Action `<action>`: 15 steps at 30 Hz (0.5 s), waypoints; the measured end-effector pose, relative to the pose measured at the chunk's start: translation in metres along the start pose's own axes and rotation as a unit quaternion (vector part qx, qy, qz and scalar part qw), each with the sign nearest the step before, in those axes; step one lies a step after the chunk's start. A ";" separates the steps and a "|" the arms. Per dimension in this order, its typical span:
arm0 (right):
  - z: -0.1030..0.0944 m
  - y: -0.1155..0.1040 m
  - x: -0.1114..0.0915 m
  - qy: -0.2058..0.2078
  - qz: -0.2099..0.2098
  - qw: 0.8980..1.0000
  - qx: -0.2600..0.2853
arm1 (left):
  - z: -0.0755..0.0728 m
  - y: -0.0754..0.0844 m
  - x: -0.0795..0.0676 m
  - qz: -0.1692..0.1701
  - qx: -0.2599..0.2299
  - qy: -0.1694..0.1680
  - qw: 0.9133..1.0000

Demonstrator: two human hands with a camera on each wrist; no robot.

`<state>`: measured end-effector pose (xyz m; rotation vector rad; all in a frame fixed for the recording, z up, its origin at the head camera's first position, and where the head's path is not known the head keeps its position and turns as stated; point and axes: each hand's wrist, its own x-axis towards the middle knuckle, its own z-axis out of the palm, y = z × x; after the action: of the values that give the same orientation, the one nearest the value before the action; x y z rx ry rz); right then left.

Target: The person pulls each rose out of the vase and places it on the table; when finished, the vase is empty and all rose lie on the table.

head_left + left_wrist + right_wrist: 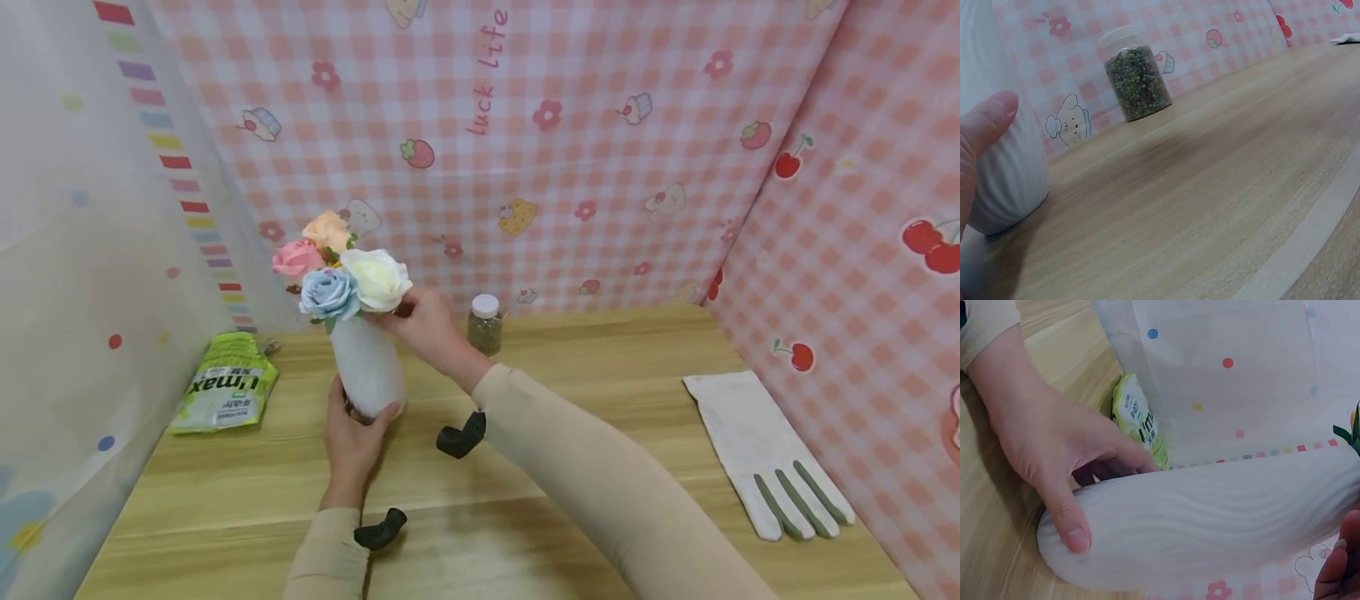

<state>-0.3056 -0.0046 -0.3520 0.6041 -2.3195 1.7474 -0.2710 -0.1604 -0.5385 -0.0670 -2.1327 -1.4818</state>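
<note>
A white rippled vase [367, 367] stands on the wooden table, tilted slightly in the head view. My left hand [352, 442] grips it low down, thumb across the front, as the right wrist view also shows. Artificial roses fill its mouth: a white rose [377, 279], a blue rose [330, 293], a pink rose [297, 258] and a peach rose [328, 231]. My right hand [431, 325] is at the vase's mouth, its curled fingers pinching just under the white rose. The stems are hidden inside the vase.
Behind my right wrist stands a jar [486, 327] with a white lid and small green beads. A green packet [227, 383] lies at the left, and a white work glove [768, 454] at the right. Patterned cloth walls [585, 167] border the table [600, 375].
</note>
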 end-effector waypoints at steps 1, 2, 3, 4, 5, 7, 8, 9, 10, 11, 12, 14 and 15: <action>0.001 0.000 0.001 -0.005 0.003 1.000 0.005 | 0.000 -0.001 0.000 0.002 -0.002 -0.001 1.000; 0.001 -0.001 0.001 -0.007 0.005 1.000 0.010 | 0.001 -0.001 0.000 0.003 -0.003 -0.001 1.000; 0.002 -0.001 0.002 -0.010 0.010 1.000 0.024 | 0.001 -0.001 -0.001 0.004 -0.004 -0.001 1.000; 0.003 -0.001 0.002 -0.010 0.016 0.999 0.036 | 0.001 -0.002 -0.001 0.005 -0.003 -0.001 1.000; 0.004 -0.001 0.003 -0.009 0.022 0.999 0.045 | 0.001 -0.002 -0.001 0.005 -0.005 -0.003 1.000; 0.004 -0.001 0.003 -0.003 0.030 0.998 0.062 | 0.002 -0.002 -0.001 0.005 -0.006 -0.003 1.000; 0.005 -0.001 0.004 0.001 0.033 0.997 0.071 | 0.002 -0.002 -0.001 0.004 -0.005 -0.003 1.000; 0.005 -0.001 0.004 0.005 0.036 0.996 0.083 | 0.002 -0.003 -0.002 0.002 -0.003 -0.003 1.000; 0.005 -0.001 0.005 0.009 0.038 0.995 0.088 | 0.001 -0.003 -0.001 0.001 -0.002 -0.003 1.000; 0.005 -0.001 0.005 0.012 0.037 0.994 0.099 | 0.001 -0.003 -0.001 0.000 -0.001 -0.003 1.000; 0.006 -0.002 0.006 0.015 0.037 0.992 0.117 | 0.001 -0.003 -0.001 0.001 0.000 -0.003 1.000; 0.006 -0.003 0.007 0.021 0.037 0.988 0.147 | -0.001 -0.003 0.000 0.003 0.001 -0.001 1.000; 0.006 -0.004 0.007 0.023 0.038 0.986 0.163 | -0.001 -0.003 0.000 0.004 0.003 0.000 1.000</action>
<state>-0.3097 -0.0130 -0.3478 0.5214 -2.0650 2.1734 -0.2714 -0.1628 -0.5408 -0.0733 -2.1348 -1.4699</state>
